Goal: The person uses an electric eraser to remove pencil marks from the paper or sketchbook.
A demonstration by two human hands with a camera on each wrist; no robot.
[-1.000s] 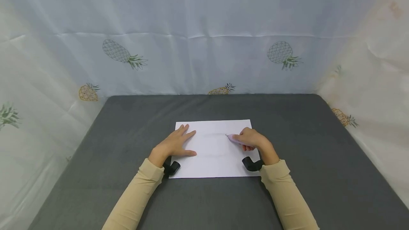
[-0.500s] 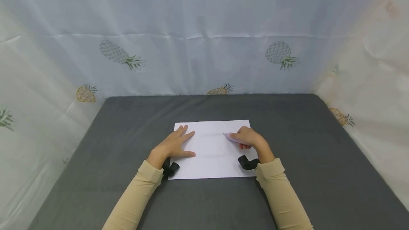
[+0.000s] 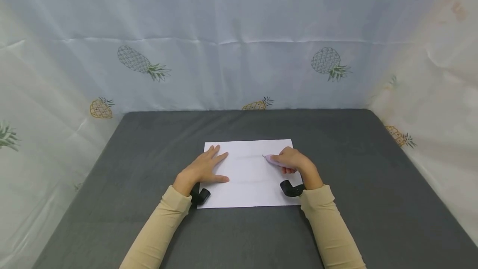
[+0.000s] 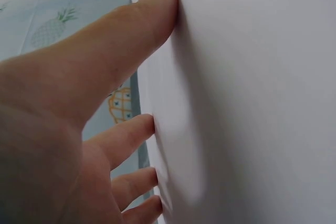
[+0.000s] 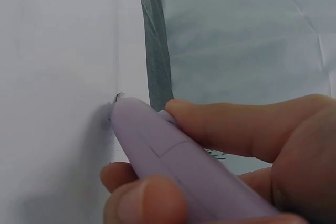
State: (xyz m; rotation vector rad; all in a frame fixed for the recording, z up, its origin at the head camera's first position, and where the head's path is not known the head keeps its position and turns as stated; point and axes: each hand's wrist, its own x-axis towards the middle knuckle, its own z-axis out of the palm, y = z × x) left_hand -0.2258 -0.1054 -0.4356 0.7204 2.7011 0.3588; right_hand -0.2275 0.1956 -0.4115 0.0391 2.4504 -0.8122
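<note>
A sheet of white paper (image 3: 242,194) lies on the grey tabletop. My left hand (image 3: 203,168) rests on its left part with fingers spread; in the left wrist view the thumb (image 4: 142,22) and fingertips touch the sheet. Over the right part, my right hand (image 3: 295,162) grips a chunky lilac pen-shaped tool (image 5: 173,156). One digit sits at a small raised button (image 5: 167,117) on its side, while other fingers curl beneath. The tool's small pale tip (image 5: 120,96) points left, right at the paper, on a faint grey line (image 5: 116,51).
Grey cloth covers the table (image 3: 239,235) all round the sheet. A pale curtain (image 3: 239,69) with printed pineapples hangs behind it and along both sides. Black wrist mounts (image 3: 291,189) sit below each hand, over the sheet's lower corners.
My right hand shifts slightly left with the lilac tool, then a little back to the right. The left hand keeps its place on the paper.
</note>
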